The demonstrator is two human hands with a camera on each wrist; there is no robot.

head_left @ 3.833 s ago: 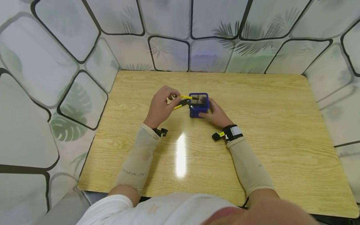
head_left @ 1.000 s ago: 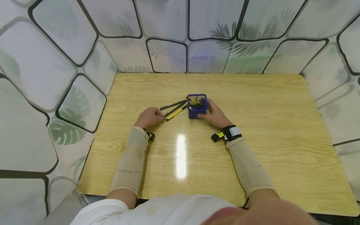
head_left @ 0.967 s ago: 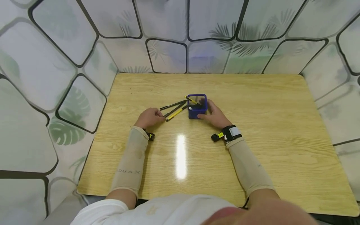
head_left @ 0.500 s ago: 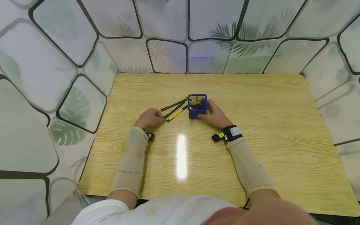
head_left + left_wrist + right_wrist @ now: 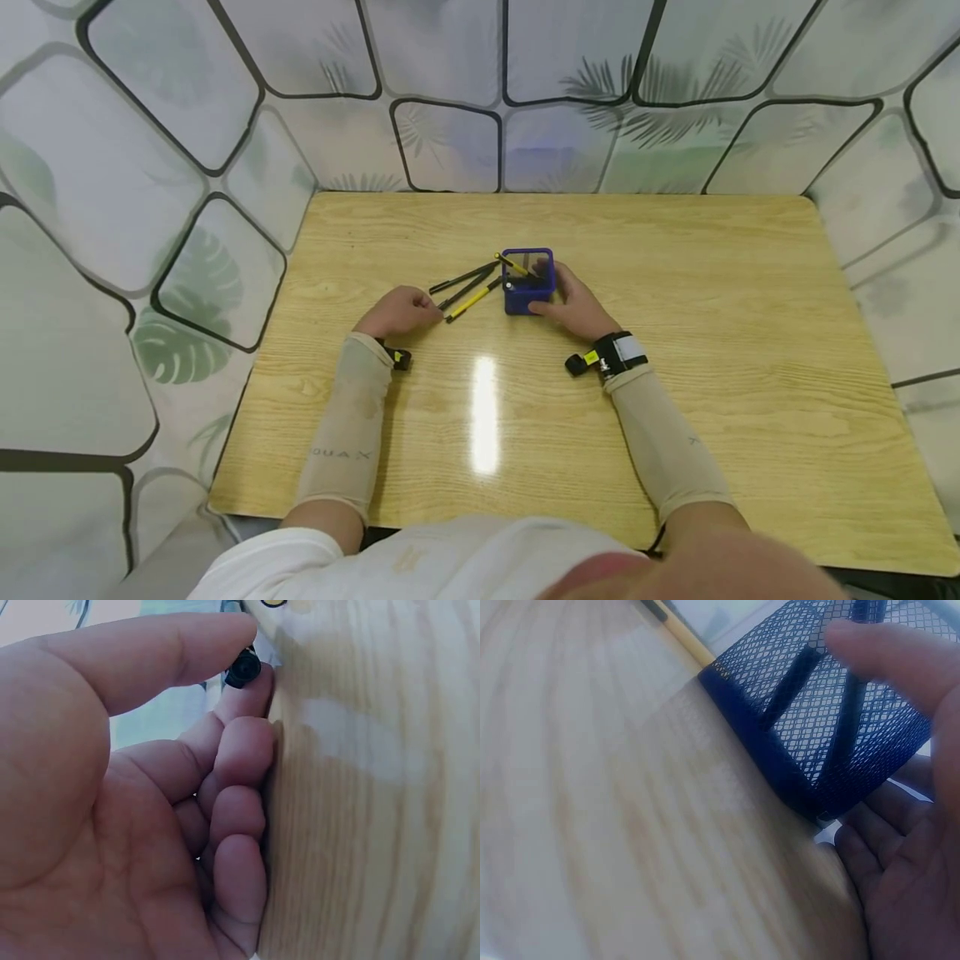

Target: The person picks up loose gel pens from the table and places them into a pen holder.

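My right hand (image 5: pixel 576 304) grips a blue mesh pen holder (image 5: pixel 527 302) from its right side, thumb in front. Dark pens (image 5: pixel 787 690) show through the mesh in the right wrist view. A yellow-and-black pen (image 5: pixel 512 265) leans over the holder's left rim. To the left of it, a yellow pen (image 5: pixel 472 302) and two black pens (image 5: pixel 467 289) fan out on the table. My left hand (image 5: pixel 399 311) rests at their near ends. Between its thumb and forefinger, the left wrist view shows the round end of a black pen (image 5: pixel 244 669); its other fingers are curled against the tabletop.
The wood-grain table (image 5: pixel 675 400) has a bright light reflection (image 5: pixel 484 417) at its middle. Patterned panels (image 5: pixel 450 146) enclose the back and both sides. Each wrist wears a strapped camera, such as the one by the right hand (image 5: pixel 577 364).
Since the earliest frame, the left hand has let go of the yellow-and-black pen in the holder and moved left and nearer, to the pens on the table. Over the last second, almost nothing has moved.
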